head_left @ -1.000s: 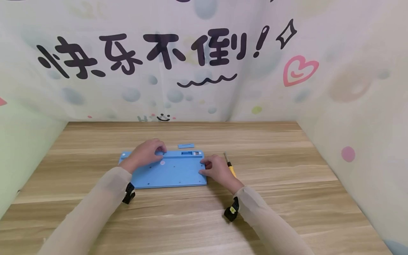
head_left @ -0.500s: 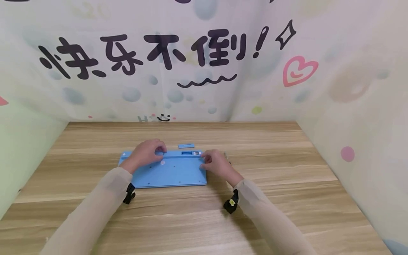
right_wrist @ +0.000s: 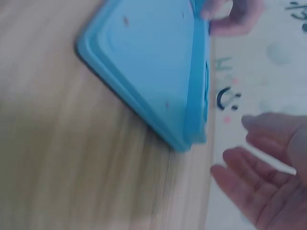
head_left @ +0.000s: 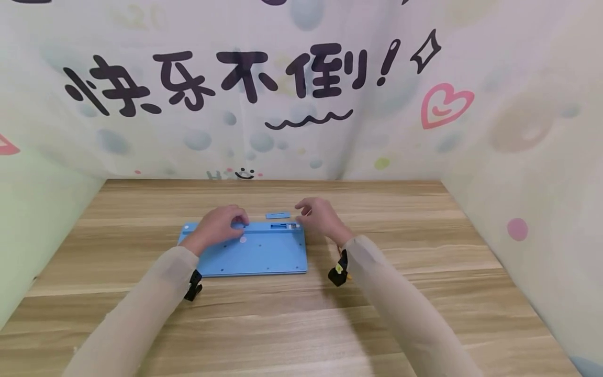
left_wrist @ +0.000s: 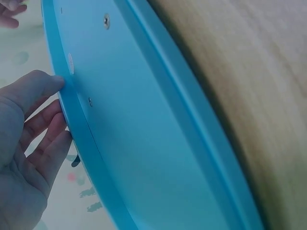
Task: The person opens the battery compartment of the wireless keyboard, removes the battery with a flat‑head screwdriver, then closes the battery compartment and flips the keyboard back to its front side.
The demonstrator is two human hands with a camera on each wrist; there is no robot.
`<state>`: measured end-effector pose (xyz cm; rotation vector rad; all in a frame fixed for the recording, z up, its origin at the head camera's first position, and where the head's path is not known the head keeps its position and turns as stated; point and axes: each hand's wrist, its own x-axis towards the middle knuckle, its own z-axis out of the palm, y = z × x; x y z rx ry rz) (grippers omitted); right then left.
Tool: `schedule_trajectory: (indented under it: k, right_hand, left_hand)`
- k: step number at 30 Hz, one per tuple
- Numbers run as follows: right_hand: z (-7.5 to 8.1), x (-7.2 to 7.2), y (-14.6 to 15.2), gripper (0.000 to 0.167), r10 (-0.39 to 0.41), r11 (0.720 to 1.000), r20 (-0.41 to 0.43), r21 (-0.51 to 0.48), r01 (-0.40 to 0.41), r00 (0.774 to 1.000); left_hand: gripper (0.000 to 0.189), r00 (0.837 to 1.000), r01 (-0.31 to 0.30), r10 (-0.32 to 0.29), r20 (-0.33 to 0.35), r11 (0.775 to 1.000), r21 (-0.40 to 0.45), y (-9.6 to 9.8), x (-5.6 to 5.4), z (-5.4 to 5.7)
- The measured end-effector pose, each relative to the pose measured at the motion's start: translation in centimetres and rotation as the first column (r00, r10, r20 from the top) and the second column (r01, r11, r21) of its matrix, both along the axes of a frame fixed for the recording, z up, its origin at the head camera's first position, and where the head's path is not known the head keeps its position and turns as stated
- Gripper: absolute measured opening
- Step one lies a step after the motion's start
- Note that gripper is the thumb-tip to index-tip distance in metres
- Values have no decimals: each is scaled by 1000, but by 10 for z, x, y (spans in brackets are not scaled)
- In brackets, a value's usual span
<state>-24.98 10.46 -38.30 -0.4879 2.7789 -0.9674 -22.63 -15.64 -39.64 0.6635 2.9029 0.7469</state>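
A blue keyboard (head_left: 264, 256) lies face down on the table, its battery slot (head_left: 279, 226) uncovered near the far right corner. My left hand (head_left: 219, 225) holds its far edge; in the left wrist view that hand's thumb lies on the keyboard's (left_wrist: 124, 120) rim, with the fingers behind it. Beyond the battery slot rests a small blue battery cover (head_left: 278, 215). My right hand (head_left: 322, 217) is just right of this cover with nothing visible in it. Its fingers are apart and loosely bent in the right wrist view, clear of the keyboard (right_wrist: 153, 62).
A screwdriver lies right of the keyboard, mostly hidden by my right wrist; a bit of its yellow handle (head_left: 349, 276) shows. The wooden table (head_left: 282, 324) meets a printed white curtain (head_left: 188, 157) at its far edge.
My right hand has left the keyboard's right edge and moved away from me, toward the battery cover. The right forearm now covers most of the screwdriver. My left hand stays on the keyboard.
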Motion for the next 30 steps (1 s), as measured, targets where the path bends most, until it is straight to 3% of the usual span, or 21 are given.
schedule_trajectory:
  k: [5, 10, 21, 30]
  right_hand:
    - [-3, -20, 1, 31, 97, 994, -15, 44, -97, 995]
    - [-7, -34, -2, 30, 145, 987, -13, 66, -144, 989]
    - [-7, -50, -15, 26, 191, 973, 164, 98, -209, 968]
    - [-11, -59, -21, 24, 231, 964, 196, 89, -252, 953]
  left_hand:
    - [17, 1000, -2, 2, 6, 1000, 4, 0, 0, 0]
    - [16, 1000, -5, 5, 6, 1000, 8, 0, -1, -2]
    - [16, 1000, -7, 7, 2, 1000, 10, -2, -1, -2]
    - [15, 1000, -13, 13, 1, 1000, 8, -2, -3, -5]
